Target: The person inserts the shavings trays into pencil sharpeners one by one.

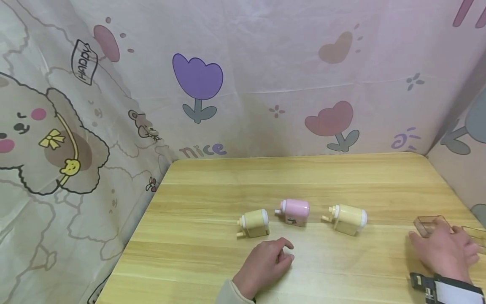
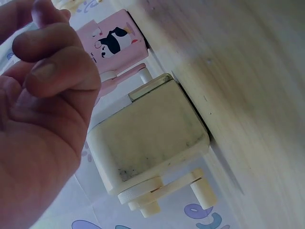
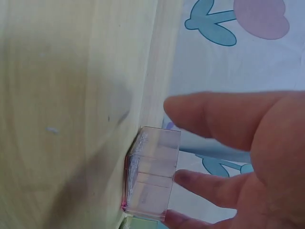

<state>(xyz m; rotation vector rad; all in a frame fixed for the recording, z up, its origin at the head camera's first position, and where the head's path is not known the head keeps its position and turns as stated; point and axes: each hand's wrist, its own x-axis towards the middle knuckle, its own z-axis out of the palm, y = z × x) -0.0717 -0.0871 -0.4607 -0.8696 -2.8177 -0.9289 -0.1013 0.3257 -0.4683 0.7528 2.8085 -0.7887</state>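
Note:
My left hand hangs over the table with loosely curled fingers, nothing in its grasp. Just beyond it stands a yellow crank pencil sharpener; its smudged side faces the left wrist view. A pink pencil sharpener with a panda picture and a cream pencil sharpener stand to the right. At the table's right side, my right hand is over a clear pink box. A fingertip touches the box's upper edge, while the thumb stays apart. A clear yellow box lies beside it, partly hidden by the hand.
The wooden table meets a printed cloth along its back and sides. The boxes lie close to the table's right edge. A strapped device sits on the right wrist.

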